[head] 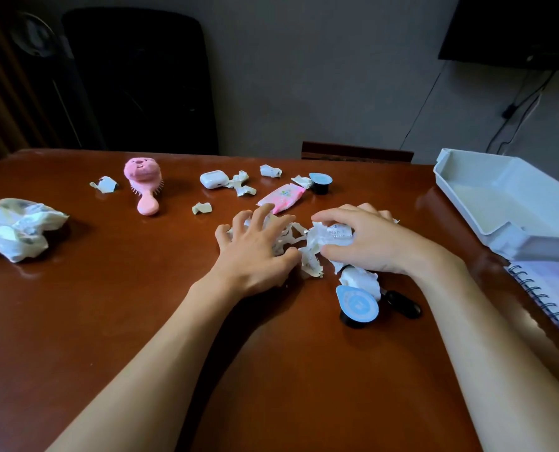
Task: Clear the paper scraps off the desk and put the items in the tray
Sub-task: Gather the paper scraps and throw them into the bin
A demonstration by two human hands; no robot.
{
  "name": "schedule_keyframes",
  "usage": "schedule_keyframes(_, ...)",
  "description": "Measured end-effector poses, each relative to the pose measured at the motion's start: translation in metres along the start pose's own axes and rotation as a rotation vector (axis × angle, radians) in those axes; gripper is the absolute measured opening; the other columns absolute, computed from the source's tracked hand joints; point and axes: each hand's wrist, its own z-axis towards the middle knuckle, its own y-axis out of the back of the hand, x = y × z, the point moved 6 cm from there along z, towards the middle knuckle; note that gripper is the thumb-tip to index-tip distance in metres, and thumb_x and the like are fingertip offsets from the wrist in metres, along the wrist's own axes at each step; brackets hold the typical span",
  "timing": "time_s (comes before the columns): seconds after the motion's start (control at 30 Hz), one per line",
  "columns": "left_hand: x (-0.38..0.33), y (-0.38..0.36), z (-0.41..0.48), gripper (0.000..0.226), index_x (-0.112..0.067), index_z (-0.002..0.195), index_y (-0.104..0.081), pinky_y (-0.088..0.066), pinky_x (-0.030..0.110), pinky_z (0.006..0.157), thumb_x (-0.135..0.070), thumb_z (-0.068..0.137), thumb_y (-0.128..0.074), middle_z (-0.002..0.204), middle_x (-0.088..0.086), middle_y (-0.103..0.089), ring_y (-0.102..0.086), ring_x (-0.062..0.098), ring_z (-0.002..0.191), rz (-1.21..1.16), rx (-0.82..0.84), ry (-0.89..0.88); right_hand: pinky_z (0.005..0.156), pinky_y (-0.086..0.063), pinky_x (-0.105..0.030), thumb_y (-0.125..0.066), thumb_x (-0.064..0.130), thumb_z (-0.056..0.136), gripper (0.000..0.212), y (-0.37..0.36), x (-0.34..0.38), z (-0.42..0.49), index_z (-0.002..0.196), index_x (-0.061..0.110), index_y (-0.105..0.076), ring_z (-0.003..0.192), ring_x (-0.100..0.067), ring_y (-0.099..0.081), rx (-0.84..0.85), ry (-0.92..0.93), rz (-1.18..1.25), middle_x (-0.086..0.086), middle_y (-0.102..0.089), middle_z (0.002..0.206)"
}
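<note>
Paper scraps [299, 244] are bunched mid-bench, directly under and between both grips. Left hand [255, 249] is spread wide over them; right hand [366, 239] is curled, pinching crumpled paper. Tray [513, 203] lies well right, nearer the right hand.

Your path right to the pale grey plastic tray [486, 177] crosses bare brown wooden desk [108, 305]; nearer you, a blue-lidded black capsule [356, 305] and a spiral-bound notebook [552, 295] crowd it.
</note>
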Motion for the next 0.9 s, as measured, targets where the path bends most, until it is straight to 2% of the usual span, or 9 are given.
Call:
schedule_keyframes(0.1,0.000,0.001,0.000,0.055,-0.052,0.143,-0.029,0.002,0.052,0.113,-0.060,0.088,-0.023,0.161,-0.011,-0.011,-0.002,0.018,0.146,-0.058,0.015,-0.005,0.101,-0.032,-0.037,-0.064,0.050,0.084,0.059,-0.007,0.002,0.004,0.139,0.052,-0.039,0.126,-0.014,-0.027,0.015,0.034,-0.006,0.019,-0.041,0.135)
schedule_keyframes(0.2,-0.004,0.002,-0.004,0.063,-0.052,0.146,-0.024,0.001,0.051,0.113,-0.076,0.088,-0.021,0.160,-0.014,-0.015,-0.005,0.016,0.145,-0.069,0.036,-0.016,0.099,-0.036,-0.035,-0.069,0.045,0.085,0.066,-0.014,0.004,0.008,0.144,0.042,-0.040,0.132,-0.010,-0.028,0.042,0.077,-0.005,0.015,-0.041,0.139)
schedule_keyframes(0.33,-0.010,0.000,-0.008,0.076,-0.049,0.146,-0.024,-0.005,0.050,0.112,-0.087,0.080,-0.026,0.156,-0.014,-0.025,-0.014,0.019,0.142,0.051,0.037,-0.048,0.086,-0.037,-0.026,-0.068,0.034,0.090,0.049,-0.011,-0.001,0.013,0.136,0.038,-0.052,0.120,-0.008,-0.042,-0.047,0.092,0.047,0.016,-0.048,0.129)
schedule_keyframes(0.43,-0.010,0.002,-0.003,0.058,-0.048,0.140,-0.036,-0.012,0.050,0.108,-0.075,0.089,-0.036,0.149,-0.013,-0.035,-0.022,0.019,0.137,0.074,-0.006,-0.054,0.074,-0.035,-0.021,-0.062,0.015,0.093,0.038,-0.006,-0.004,0.014,0.124,0.036,-0.061,0.112,-0.012,-0.048,-0.123,0.095,0.029,0.014,-0.054,0.118)
schedule_keyframes(0.6,-0.006,0.005,0.000,0.028,-0.039,0.124,-0.053,-0.019,0.041,0.096,-0.048,0.097,-0.049,0.135,-0.011,-0.043,-0.027,0.016,0.123,-0.014,-0.097,-0.036,0.053,-0.038,-0.018,-0.048,-0.009,0.091,0.057,0.001,-0.006,0.011,0.115,0.041,-0.063,0.090,-0.012,-0.053,-0.195,-0.001,0.003,0.002,-0.056,0.126)
schedule_keyframes(0.7,-0.002,0.008,0.001,0.021,-0.035,0.120,-0.055,-0.018,0.036,0.092,-0.035,0.098,-0.052,0.133,-0.007,-0.043,-0.030,0.015,0.117,-0.049,-0.126,0.002,0.049,-0.040,-0.018,-0.047,-0.013,0.090,0.060,0.005,-0.001,0.009,0.115,0.039,-0.064,0.089,-0.011,-0.052,-0.221,0.007,0.019,0.001,-0.054,0.137)
schedule_keyframes(0.83,0.001,0.014,0.000,0.020,-0.030,0.118,-0.056,-0.022,0.035,0.090,-0.022,0.100,-0.051,0.129,-0.005,-0.047,-0.029,0.012,0.106,-0.120,-0.165,0.036,0.043,-0.054,-0.027,-0.042,-0.009,0.090,0.062,0.014,-0.005,0.004,0.113,0.045,-0.062,0.057,-0.022,-0.062,-0.192,-0.024,0.072,0.001,-0.052,0.133)
schedule_keyframes(0.87,0.002,0.015,0.000,0.021,-0.029,0.118,-0.057,-0.023,0.035,0.089,-0.019,0.100,-0.052,0.128,-0.005,-0.048,-0.029,0.012,0.105,-0.136,-0.174,0.047,0.047,-0.054,-0.028,-0.043,-0.005,0.091,0.059,0.013,-0.005,0.004,0.113,0.047,-0.061,0.061,-0.022,-0.064,-0.157,-0.006,0.084,0.003,-0.053,0.130)
schedule_keyframes(0.9,0.003,0.016,0.000,0.022,-0.028,0.118,-0.057,-0.023,0.035,0.089,-0.016,0.100,-0.052,0.127,-0.004,-0.050,-0.029,0.012,0.103,-0.149,-0.181,0.060,0.053,-0.052,-0.026,-0.046,0.000,0.090,0.055,0.010,-0.005,0.004,0.114,0.048,-0.060,0.075,-0.018,-0.064,-0.108,0.020,0.096,0.007,-0.053,0.130)
